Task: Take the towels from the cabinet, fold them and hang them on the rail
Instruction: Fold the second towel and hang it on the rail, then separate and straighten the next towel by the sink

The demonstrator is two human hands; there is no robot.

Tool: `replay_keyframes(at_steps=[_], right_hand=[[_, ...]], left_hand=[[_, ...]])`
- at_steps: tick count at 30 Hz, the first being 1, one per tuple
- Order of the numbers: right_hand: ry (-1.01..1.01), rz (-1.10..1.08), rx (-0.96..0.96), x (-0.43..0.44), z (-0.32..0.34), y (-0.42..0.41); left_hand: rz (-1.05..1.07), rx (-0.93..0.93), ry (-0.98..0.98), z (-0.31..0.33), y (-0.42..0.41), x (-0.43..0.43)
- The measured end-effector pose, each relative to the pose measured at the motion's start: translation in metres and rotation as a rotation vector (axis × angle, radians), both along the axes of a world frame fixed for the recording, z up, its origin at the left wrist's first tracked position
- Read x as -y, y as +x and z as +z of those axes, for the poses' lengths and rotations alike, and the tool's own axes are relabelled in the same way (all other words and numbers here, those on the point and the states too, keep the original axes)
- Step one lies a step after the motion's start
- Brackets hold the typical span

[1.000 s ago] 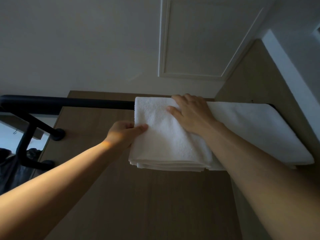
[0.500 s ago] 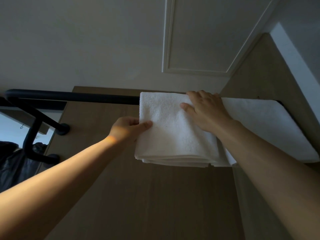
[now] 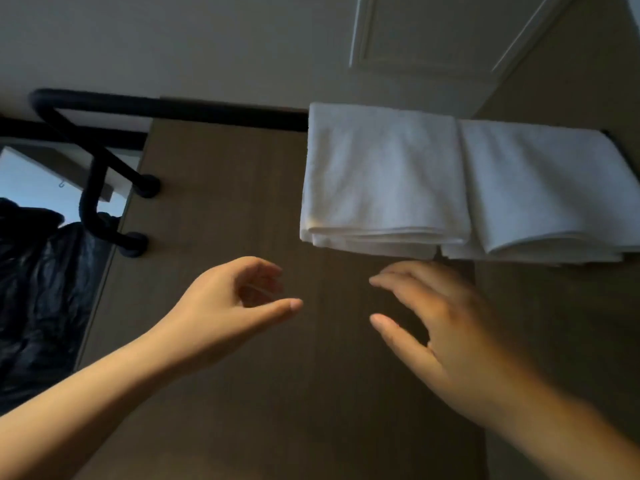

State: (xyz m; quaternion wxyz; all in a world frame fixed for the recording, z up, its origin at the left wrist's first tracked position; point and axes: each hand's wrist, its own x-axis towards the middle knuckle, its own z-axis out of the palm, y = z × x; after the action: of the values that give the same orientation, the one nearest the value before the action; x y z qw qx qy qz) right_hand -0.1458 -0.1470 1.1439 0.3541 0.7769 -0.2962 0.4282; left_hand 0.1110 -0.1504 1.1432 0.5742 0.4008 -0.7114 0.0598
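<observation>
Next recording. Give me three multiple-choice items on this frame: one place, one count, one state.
1. Where is the left hand? A on a door handle; B inside a drawer; C below the white folded terry towels, touching neither.
2. How many towels hang over the black tube rail? A one; B two; C three.
3. The right hand is: A open, empty; B gripping a towel; C a fist.
Key: C, it is in the air under their lower edges; B, two hang side by side; A, fingers spread, nothing held.

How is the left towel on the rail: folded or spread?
Folded: the left towel hangs over the rail, several layers stacked at its bottom.
</observation>
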Motion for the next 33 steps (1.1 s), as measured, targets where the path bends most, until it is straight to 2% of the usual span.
replay_keyframes(at_steps=[3,5,12,18,22,28,33], right_hand=[[0.163,0.030,-0.024,0.016,-0.045,0.005],[0.252,0.012,-0.063,0.025,-0.073,0.010],[0.581,-0.005,-0.130,0.048,-0.184,0.021],[0.918,0.011,-0.201,0.059,-0.287,0.009],[1.075,0.009,-0.185,0.054,-0.343,-0.001],[1.336,-0.006,-0.165,0.039,-0.415,-0.011],[1.526,0.040,-0.211,0.022,-0.455,0.003]], left_hand=[[0.103,0.256,0.058,-0.049,0.007,0.004],[0.157,0.345,0.116,-0.082,0.009,0.009],[0.192,0.460,0.367,-0.204,-0.002,0.024],[0.192,0.464,0.629,-0.307,-0.015,0.018],[0.222,0.396,0.771,-0.366,-0.029,0.003],[0.249,0.276,1.034,-0.435,-0.046,-0.035],[0.313,0.066,1.179,-0.469,-0.049,-0.076]])
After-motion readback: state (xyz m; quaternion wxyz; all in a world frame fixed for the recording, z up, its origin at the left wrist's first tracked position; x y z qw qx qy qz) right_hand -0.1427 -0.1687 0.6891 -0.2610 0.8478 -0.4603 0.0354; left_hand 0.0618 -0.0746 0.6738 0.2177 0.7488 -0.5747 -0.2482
